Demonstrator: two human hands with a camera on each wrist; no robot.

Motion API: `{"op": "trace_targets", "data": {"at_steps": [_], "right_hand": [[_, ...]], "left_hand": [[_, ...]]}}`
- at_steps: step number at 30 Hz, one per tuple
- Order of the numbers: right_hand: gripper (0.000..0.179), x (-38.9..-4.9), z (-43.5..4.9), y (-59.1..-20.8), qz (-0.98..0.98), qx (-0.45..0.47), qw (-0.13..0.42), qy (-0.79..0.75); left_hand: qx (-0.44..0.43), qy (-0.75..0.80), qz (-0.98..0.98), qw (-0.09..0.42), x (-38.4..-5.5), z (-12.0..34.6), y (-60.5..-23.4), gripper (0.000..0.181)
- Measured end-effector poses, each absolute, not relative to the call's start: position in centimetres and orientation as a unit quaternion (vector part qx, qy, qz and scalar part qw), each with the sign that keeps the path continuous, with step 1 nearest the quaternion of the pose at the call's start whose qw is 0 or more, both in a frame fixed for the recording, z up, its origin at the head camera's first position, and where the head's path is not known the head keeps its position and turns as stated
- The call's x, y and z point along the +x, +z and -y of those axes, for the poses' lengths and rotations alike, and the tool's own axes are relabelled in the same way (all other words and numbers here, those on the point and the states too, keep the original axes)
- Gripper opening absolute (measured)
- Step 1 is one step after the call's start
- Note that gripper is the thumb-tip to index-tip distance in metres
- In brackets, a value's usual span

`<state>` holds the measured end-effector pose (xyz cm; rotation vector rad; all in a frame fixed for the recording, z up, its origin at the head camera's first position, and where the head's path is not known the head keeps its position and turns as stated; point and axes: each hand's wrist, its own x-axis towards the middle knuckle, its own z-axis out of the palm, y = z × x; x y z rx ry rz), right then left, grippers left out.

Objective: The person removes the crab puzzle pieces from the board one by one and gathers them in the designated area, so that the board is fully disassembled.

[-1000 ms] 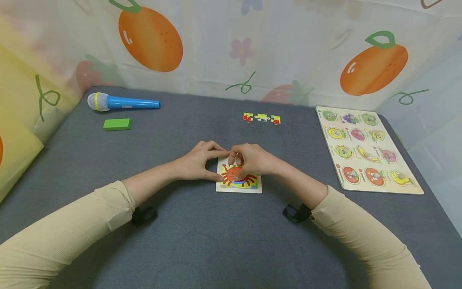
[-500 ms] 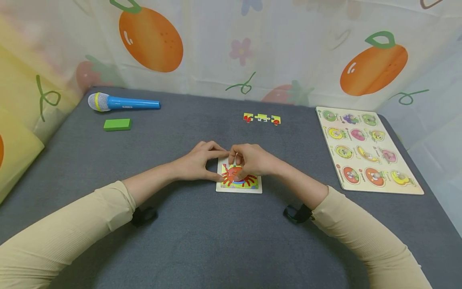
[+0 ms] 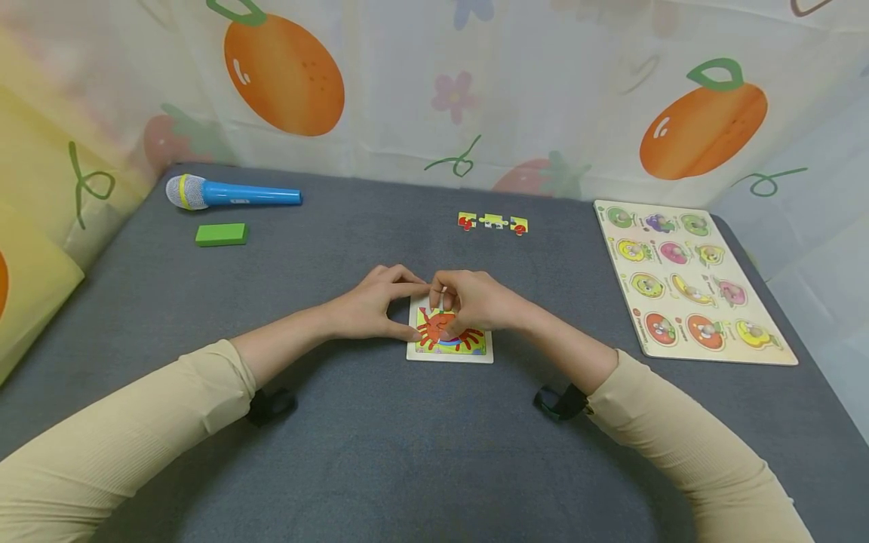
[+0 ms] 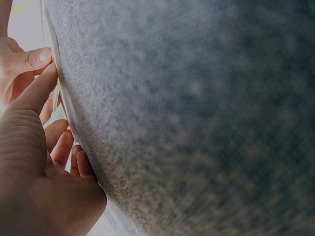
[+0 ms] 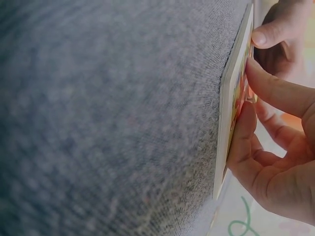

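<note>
A small crab jigsaw puzzle with a pale wooden frame lies flat on the grey table. My left hand holds it by the left side, thumb on the near part and fingers at the far left corner. Over the picture's upper middle, my right hand has curled fingers and pinches a puzzle piece, which is mostly hidden by the thumb and fingers. Edge-on in the right wrist view, the board sits beneath those fingertips. The left wrist view shows the left thumb touching the board's edge.
Beyond the hands lie three loose puzzle pieces, red and yellow. A fruit peg board is at the right. A blue toy microphone and a green block lie far left. A printed curtain hangs behind the table.
</note>
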<state>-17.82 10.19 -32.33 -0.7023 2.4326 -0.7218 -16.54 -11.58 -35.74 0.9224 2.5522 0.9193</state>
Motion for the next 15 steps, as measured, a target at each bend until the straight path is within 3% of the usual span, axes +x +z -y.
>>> {"op": "trace_targets", "data": {"at_steps": [15], "right_hand": [[0.036,-17.68,-10.34,-32.41,-0.889,-0.26,0.249,-0.283]], "left_hand": [[0.317,0.313,-0.884,0.139,-16.5,11.49,-35.62,0.074]]}}
